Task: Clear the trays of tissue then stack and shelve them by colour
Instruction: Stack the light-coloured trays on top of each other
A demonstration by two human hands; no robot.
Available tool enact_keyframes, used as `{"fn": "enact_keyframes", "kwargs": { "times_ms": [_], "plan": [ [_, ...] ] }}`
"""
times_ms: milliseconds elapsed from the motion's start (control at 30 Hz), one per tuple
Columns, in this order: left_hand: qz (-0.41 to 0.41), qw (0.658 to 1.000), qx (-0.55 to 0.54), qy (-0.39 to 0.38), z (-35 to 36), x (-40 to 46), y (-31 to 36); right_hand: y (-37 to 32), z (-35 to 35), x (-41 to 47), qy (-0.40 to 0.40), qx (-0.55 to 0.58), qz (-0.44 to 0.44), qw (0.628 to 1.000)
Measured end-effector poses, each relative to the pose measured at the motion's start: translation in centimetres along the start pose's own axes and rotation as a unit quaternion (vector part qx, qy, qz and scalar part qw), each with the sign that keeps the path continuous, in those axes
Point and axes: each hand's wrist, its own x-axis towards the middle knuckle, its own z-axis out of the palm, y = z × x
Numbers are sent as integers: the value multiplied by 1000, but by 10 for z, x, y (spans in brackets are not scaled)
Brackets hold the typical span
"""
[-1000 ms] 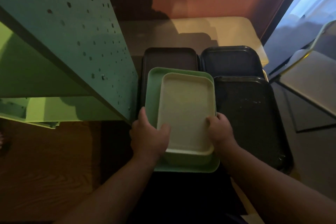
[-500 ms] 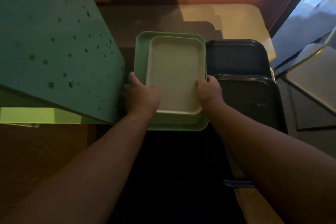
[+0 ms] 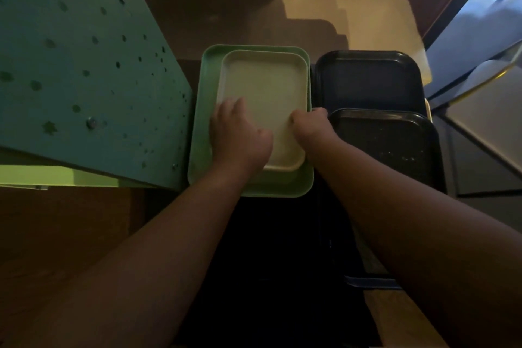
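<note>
At the centre of the frame a cream tray sits nested inside a larger green tray on the tabletop. The left hand rests flat on the cream tray's lower left, fingers apart, its grip clamped on nothing, while the right hand is clamped on the cream tray's right rim. Two dark trays lie just right of them, and a teal perforated panel fills the upper left.

A cream tray sits inside a green tray. The left hand rests on it; the right hand grips its right edge. 2 dark trays lie beside.
</note>
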Motion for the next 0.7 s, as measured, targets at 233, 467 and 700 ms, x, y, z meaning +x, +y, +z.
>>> {"fn": "enact_keyframes", "kwargs": {
  "times_ms": [233,467,700],
  "plan": [
    [19,995,84,-59,0,1,-3,-6,-9,-5,-47,59,24,997],
    [-2,998,46,-42,-9,1,-4,-10,-10,-12,-90,124,10,988],
    [-32,999,-26,5,-16,-3,-12,17,-15,-19,-69,162,18,984]
  ]
}}
